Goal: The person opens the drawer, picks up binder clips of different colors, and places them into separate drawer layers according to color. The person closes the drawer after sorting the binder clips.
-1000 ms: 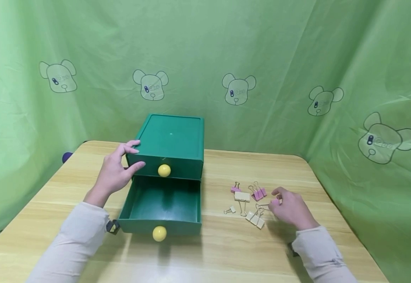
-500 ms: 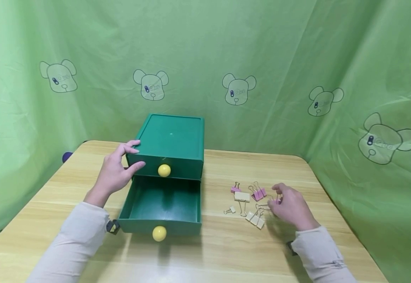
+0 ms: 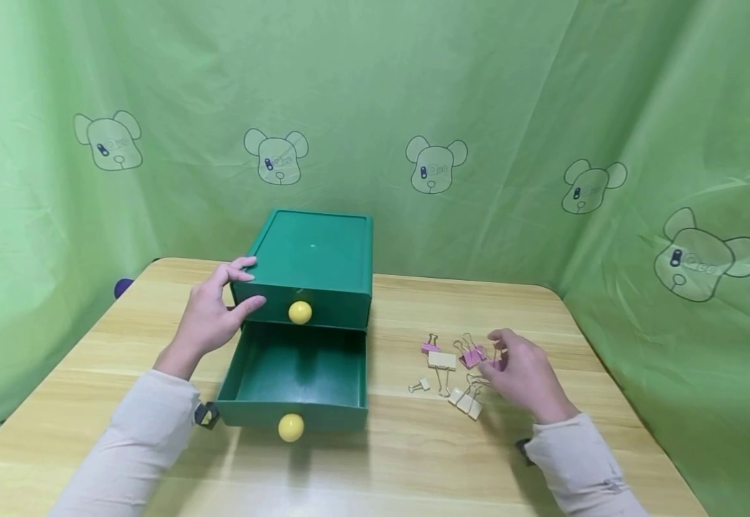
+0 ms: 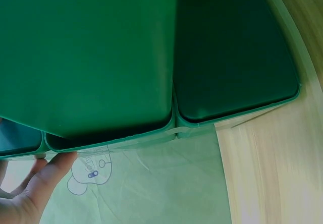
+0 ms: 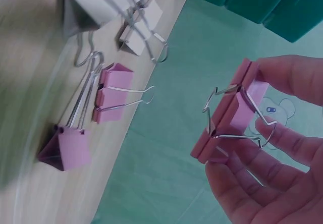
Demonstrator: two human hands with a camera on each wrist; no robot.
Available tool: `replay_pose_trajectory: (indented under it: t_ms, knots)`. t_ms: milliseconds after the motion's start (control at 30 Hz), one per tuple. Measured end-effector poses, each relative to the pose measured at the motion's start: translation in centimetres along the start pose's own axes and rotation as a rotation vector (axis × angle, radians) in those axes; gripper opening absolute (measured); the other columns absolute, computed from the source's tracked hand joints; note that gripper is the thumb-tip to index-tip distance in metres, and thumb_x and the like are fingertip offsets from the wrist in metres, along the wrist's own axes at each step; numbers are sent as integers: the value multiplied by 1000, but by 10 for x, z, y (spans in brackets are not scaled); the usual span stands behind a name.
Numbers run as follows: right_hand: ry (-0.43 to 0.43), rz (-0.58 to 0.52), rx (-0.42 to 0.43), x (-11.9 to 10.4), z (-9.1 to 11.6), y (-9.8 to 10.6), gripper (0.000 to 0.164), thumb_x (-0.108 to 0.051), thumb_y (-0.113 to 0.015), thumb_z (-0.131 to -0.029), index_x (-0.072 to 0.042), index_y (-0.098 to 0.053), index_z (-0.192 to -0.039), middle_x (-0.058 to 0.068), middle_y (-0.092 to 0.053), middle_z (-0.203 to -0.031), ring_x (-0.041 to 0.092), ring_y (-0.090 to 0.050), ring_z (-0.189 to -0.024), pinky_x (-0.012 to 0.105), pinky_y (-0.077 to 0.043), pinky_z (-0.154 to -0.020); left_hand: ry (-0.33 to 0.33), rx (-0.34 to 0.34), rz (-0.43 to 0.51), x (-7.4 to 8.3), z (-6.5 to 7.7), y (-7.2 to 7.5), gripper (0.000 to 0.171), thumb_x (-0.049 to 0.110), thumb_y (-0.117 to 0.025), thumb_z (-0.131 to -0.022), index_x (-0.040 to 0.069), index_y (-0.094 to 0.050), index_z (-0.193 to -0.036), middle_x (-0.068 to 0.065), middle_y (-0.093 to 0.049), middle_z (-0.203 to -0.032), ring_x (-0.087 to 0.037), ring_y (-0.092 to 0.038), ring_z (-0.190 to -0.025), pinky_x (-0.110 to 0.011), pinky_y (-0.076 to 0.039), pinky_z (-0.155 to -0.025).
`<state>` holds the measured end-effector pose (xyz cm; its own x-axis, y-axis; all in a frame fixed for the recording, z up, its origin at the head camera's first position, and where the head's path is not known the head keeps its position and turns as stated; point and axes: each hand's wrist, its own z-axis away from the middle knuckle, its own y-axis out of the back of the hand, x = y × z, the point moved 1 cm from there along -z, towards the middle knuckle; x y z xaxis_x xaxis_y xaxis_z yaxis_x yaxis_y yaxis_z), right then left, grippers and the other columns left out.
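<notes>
My right hand pinches a pink binder clip between thumb and fingers, its wire handles showing in the right wrist view. Close to that hand on the table lie a pink binder clip, a white one and a wider white one. My left hand rests at the front left corner of the green drawer unit, fingertips along the top edge and thumb at the front. Below it, the lower drawer is pulled out.
Yellow ball knobs sit on the upper drawer and lower drawer. A small pink clip and a small white clip lie left of the others on the wooden table. A green curtain with bear prints surrounds the table.
My right hand has shifted slightly left with the pink binder clip, over the other clips. The left hand and the drawer unit stay where they were.
</notes>
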<state>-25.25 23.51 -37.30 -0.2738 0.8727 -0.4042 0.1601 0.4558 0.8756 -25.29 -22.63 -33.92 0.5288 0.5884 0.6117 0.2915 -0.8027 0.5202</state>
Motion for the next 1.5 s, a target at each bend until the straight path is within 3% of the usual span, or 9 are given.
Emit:
replay_pose_trajectory:
  t_ms: [900,1500]
  knots:
    - [70,-43,22,-41,-1,-1,49,-13,-77,-80,2,-55,-122,9,-65,-92,18,-62,-76,38,-56,-70,-2,3,-1,1,-1,-1,32,8,-72,-88,-1,-53,-111,-16,-53,-139,-41,-41,-132,-59,-32,-105]
    - [188,-42,68,-69,0,0,50,-11,-79,-78,3,-56,-121,2,-60,-81,14,-59,-70,32,-53,-66,10,-1,-1,1,0,0,32,9,-72,-88,-1,-52,-111,-15,-52,-139,-40,-41,-132,-59,-32,-105]
